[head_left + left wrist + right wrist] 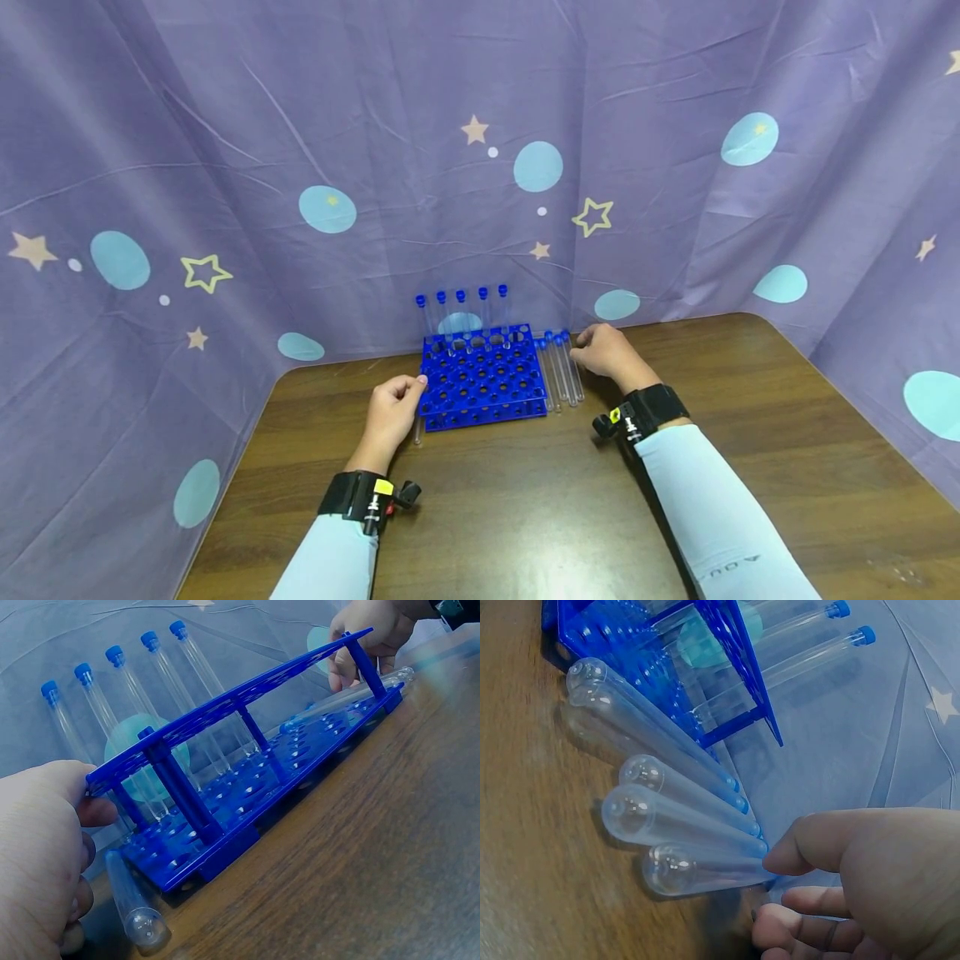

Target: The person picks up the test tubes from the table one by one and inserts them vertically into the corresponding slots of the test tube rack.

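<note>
My left hand (393,408) grips the left corner of a blue test tube rack (247,709), thumb on the top plate and a finger under it. Five clear capped test tubes stand upright along the rack's back row; one of them (484,308) is near the middle. Beside my left fingers a loose test tube (135,904) lies on the table. On the rack's other side, my right hand (606,354) is at several capped test tubes lying side by side. Its thumb overlaps the cap end of the nearest tube (705,870), fingers loosely bent below.
The wooden table (495,517) runs back to a purple curtain (420,125) with stars and blue dots, hanging close behind the rack. My sleeves and the wrist-worn cameras (626,421) extend over the table's front half.
</note>
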`<state>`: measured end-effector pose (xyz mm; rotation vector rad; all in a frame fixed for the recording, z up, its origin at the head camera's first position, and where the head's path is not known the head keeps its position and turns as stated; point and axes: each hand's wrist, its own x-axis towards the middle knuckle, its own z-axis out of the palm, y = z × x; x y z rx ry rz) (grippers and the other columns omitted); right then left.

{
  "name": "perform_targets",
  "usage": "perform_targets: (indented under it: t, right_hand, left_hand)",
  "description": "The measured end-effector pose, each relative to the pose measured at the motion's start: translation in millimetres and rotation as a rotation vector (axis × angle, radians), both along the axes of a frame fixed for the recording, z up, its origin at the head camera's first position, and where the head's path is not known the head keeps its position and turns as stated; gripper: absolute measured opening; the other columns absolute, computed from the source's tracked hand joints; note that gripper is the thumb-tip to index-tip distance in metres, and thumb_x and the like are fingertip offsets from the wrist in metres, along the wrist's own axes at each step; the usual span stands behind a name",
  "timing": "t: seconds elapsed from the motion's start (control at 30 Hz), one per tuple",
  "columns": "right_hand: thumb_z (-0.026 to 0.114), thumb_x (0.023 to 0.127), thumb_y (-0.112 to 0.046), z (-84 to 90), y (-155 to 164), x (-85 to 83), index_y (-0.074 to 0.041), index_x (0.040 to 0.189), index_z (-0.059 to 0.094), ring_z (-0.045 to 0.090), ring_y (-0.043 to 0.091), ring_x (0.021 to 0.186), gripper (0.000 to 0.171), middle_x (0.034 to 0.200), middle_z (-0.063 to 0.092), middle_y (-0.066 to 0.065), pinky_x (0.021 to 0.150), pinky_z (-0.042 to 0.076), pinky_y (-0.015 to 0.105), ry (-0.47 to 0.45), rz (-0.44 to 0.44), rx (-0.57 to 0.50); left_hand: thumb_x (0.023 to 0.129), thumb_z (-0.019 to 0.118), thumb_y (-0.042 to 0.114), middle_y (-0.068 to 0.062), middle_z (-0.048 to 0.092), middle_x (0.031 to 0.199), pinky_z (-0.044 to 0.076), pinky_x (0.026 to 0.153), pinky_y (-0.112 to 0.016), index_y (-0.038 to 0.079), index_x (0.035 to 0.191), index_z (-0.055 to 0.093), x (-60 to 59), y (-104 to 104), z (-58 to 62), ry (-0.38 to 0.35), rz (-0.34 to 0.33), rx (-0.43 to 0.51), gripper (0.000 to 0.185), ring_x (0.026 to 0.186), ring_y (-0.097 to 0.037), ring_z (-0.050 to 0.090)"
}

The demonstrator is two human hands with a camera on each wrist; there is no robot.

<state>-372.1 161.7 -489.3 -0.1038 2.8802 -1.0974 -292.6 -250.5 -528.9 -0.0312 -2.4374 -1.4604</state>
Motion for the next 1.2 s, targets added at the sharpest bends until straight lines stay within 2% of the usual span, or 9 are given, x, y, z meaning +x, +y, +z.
perform_targets:
  t: [0.17, 0.47, 0.57, 0.6, 0.8, 0.87, 0.9, 1.03, 1.2]
  right_hand:
    - [0.078, 0.099, -0.025, -0.6, -0.4, -1.3, 0.003, 0.125, 0.073, 0.080, 0.031, 0.095, 0.039, 0.101, 0.083, 0.017, 0.097, 0.063, 0.049, 0.003, 0.001, 0.026]
    - [0.079, 0.098, -0.022, 2.3, -4.3, 1.0, 0.003, 0.121, 0.074, 0.079, 0.020, 0.079, 0.034, 0.091, 0.083, 0.013, 0.076, 0.062, 0.034, -0.011, 0.020, 0.004]
    - [0.081, 0.096, -0.021, -0.7, -3.0, -3.4, 0.004, 0.117, 0.074, 0.080, 0.023, 0.077, 0.033, 0.089, 0.083, 0.015, 0.073, 0.064, 0.035, -0.020, 0.032, -0.025]
    - [0.081, 0.095, -0.021, -4.1, -1.3, -7.5, 0.003, 0.116, 0.075, 0.080, 0.024, 0.076, 0.033, 0.088, 0.083, 0.014, 0.073, 0.064, 0.036, -0.019, 0.038, -0.022]
    - [0.086, 0.085, -0.033, -59.7, 16.1, -59.6, -0.010, 0.102, 0.080, 0.076, 0.017, 0.069, 0.029, 0.072, 0.078, -0.003, 0.073, 0.059, 0.036, 0.041, 0.056, 0.062]
    - [0.087, 0.085, -0.035, -72.5, 18.6, -69.8, -0.011, 0.101, 0.080, 0.077, 0.017, 0.069, 0.030, 0.072, 0.079, -0.003, 0.072, 0.060, 0.037, 0.038, 0.044, 0.076]
    - [0.087, 0.086, -0.034, -69.3, 17.2, -63.4, -0.010, 0.103, 0.080, 0.077, 0.018, 0.070, 0.031, 0.074, 0.080, -0.002, 0.072, 0.061, 0.038, 0.045, 0.052, 0.071]
    - [0.086, 0.088, -0.034, -66.1, 16.7, -59.8, -0.008, 0.106, 0.080, 0.076, 0.020, 0.070, 0.032, 0.081, 0.081, 0.004, 0.070, 0.061, 0.040, 0.028, 0.038, 0.072]
    - [0.087, 0.088, -0.034, -55.8, 14.0, -53.5, -0.010, 0.104, 0.080, 0.075, 0.023, 0.083, 0.030, 0.098, 0.082, 0.007, 0.081, 0.062, 0.044, 0.019, 0.004, 0.106]
  left_hand:
    - [0.112, 0.075, 0.029, 0.010, 0.052, 0.067, 0.043, 0.068, -0.028, 0.006, 0.091, 0.084, -1.4, 0.2, -0.5, 0.016, 0.005, 0.000, 0.032, 0.069, -0.014, 0.051]
    - [0.111, 0.075, 0.029, 0.007, 0.054, 0.069, 0.044, 0.069, -0.028, 0.007, 0.092, 0.084, -2.4, -0.4, -0.9, 0.016, 0.005, -0.012, 0.030, 0.072, -0.015, 0.054]
    - [0.111, 0.076, 0.029, 0.007, 0.054, 0.068, 0.044, 0.069, -0.028, 0.007, 0.092, 0.084, -2.7, -0.5, -1.2, 0.020, 0.006, -0.013, 0.030, 0.071, -0.014, 0.053]
    - [0.111, 0.076, 0.028, 0.007, 0.053, 0.068, 0.044, 0.069, -0.028, 0.007, 0.091, 0.084, -2.8, -0.2, -1.1, 0.021, 0.007, -0.011, 0.030, 0.070, -0.014, 0.053]
    - [0.109, 0.077, 0.025, 0.011, 0.052, 0.064, 0.044, 0.068, -0.027, 0.005, 0.088, 0.083, -3.6, 0.6, -1.9, 0.026, 0.012, 0.003, 0.030, 0.068, -0.013, 0.052]
    - [0.109, 0.077, 0.025, 0.011, 0.052, 0.064, 0.044, 0.069, -0.027, 0.006, 0.088, 0.083, -3.9, 0.6, -2.3, 0.026, 0.013, 0.001, 0.029, 0.069, -0.012, 0.053]
    - [0.110, 0.077, 0.025, 0.011, 0.053, 0.064, 0.045, 0.069, -0.027, 0.006, 0.088, 0.083, -3.9, 0.7, -2.2, 0.025, 0.014, 0.000, 0.030, 0.070, -0.012, 0.054]
    - [0.110, 0.076, 0.026, 0.011, 0.052, 0.064, 0.045, 0.069, -0.026, 0.006, 0.089, 0.083, -3.8, 1.0, -1.9, 0.026, 0.013, 0.000, 0.030, 0.070, -0.012, 0.053]
    - [0.110, 0.077, 0.025, 0.010, 0.053, 0.065, 0.044, 0.069, -0.026, 0.006, 0.088, 0.083, -3.0, 1.3, -0.7, 0.034, 0.011, 0.009, 0.030, 0.069, -0.012, 0.053]
